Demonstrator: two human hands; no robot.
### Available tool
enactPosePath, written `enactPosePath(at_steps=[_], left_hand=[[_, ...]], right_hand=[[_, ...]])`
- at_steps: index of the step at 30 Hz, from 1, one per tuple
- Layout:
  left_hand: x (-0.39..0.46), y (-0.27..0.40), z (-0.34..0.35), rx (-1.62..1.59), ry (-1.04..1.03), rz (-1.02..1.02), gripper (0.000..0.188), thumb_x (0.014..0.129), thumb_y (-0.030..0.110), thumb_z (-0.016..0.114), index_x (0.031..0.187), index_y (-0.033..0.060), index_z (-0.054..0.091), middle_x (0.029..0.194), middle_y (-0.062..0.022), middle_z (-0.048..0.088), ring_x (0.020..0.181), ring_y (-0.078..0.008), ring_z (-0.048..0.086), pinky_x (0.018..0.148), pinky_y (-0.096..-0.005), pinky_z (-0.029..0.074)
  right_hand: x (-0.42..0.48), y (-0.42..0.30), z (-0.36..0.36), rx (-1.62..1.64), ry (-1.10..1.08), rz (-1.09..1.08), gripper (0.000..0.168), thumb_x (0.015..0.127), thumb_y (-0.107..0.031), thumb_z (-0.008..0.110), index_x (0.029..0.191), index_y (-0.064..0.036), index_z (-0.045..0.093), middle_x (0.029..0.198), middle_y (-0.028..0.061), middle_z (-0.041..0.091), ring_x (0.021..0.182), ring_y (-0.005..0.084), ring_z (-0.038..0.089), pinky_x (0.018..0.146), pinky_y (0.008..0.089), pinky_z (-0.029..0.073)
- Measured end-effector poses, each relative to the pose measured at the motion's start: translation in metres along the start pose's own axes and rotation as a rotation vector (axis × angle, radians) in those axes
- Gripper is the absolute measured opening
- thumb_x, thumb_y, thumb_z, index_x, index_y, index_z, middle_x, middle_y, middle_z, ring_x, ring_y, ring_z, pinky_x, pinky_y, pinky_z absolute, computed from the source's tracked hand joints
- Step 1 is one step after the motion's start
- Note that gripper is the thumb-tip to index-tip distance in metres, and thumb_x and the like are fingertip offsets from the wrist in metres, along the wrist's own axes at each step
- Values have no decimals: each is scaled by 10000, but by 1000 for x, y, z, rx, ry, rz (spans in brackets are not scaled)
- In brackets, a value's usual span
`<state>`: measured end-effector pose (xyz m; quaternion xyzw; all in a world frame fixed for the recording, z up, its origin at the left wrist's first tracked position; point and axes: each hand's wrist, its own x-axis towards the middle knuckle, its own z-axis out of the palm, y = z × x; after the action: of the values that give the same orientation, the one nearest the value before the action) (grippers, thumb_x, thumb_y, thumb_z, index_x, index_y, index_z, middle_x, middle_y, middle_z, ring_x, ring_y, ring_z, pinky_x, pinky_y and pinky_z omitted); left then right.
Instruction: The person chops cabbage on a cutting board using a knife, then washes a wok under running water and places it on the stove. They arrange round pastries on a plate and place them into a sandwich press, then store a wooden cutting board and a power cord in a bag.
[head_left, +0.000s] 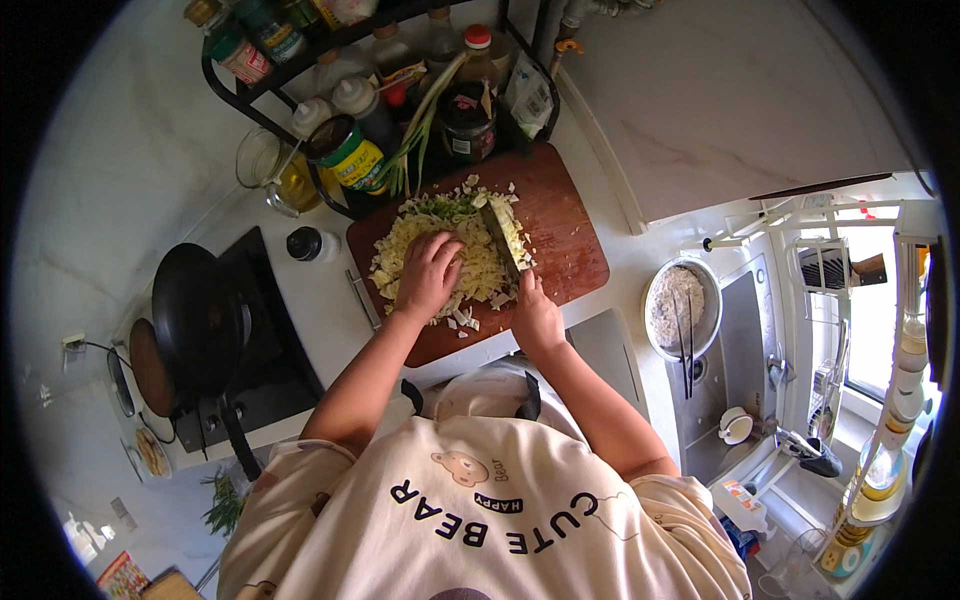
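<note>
A heap of finely chopped cabbage (472, 259) lies on a reddish-brown cutting board (559, 202). My left hand (433, 274) rests on the heap with its fingers a little bent; whether it grips any cabbage cannot be told. My right hand (537, 313) is closed around the handle of a kitchen knife (501, 236), just right of the heap. The blade points away from me, and cabbage bits cling to it. Greener pieces lie at the heap's far side. Small scraps are scattered over the board's right part.
A black rack (281, 124) with jars, bottles and green onions (427, 124) stands behind the board. A white-bodied shaker (313, 244) and a black wok (196, 322) on the stove are at left. At right, a metal bowl (651, 311) with flour-like contents and chopsticks sits by the sink (697, 427).
</note>
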<state>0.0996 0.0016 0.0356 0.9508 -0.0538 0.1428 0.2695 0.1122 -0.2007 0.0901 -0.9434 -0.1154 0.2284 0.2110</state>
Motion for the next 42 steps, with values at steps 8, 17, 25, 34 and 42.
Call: enactPosePath(at_steps=[8, 17, 25, 34, 42], left_hand=[[2, 2, -5, 31, 12, 3, 285, 830, 127, 626, 1108, 96, 571, 1160, -94, 539, 1116, -324, 490, 982, -445, 379], [-6, 0, -5, 13, -15, -40, 292, 803, 101, 612, 1093, 72, 612, 1176, -97, 552, 1125, -313, 489, 1008, -449, 370], [-9, 8, -11, 18, 108, -150, 271, 812, 96, 622, 1081, 84, 603, 1178, -99, 528, 1133, -343, 473, 990, -471, 374], [-19, 7, -19, 100, 210, -331, 360, 833, 111, 632, 1179, 80, 539, 1253, -116, 496, 1168, -348, 453, 981, -456, 393], [-34, 9, -12, 81, 127, -379, 339, 830, 132, 639, 1154, 92, 548, 1225, -102, 523, 1137, -320, 499, 960, -438, 414]], right_hand=[[2, 6, -5, 16, -4, -10, 399, 817, -17, 486, 1198, 16, 370, 1034, 264, 593, 844, 436, 621, 727, 502, 503], [1, 6, -39, -25, 60, -171, 253, 878, -71, 480, 1125, -29, 442, 943, 234, 619, 800, 417, 625, 665, 504, 501], [43, 23, -39, -424, -148, -285, 212, 858, -59, 483, 1065, -63, 441, 866, 185, 658, 762, 379, 657, 656, 465, 529], [45, 40, -36, -388, -123, -401, 238, 841, -25, 475, 1074, -48, 429, 981, 208, 631, 832, 368, 660, 648, 446, 547], [54, 18, -29, -531, -149, -525, 473, 883, -112, 504, 1326, -31, 360, 770, 175, 662, 718, 325, 679, 584, 420, 558]])
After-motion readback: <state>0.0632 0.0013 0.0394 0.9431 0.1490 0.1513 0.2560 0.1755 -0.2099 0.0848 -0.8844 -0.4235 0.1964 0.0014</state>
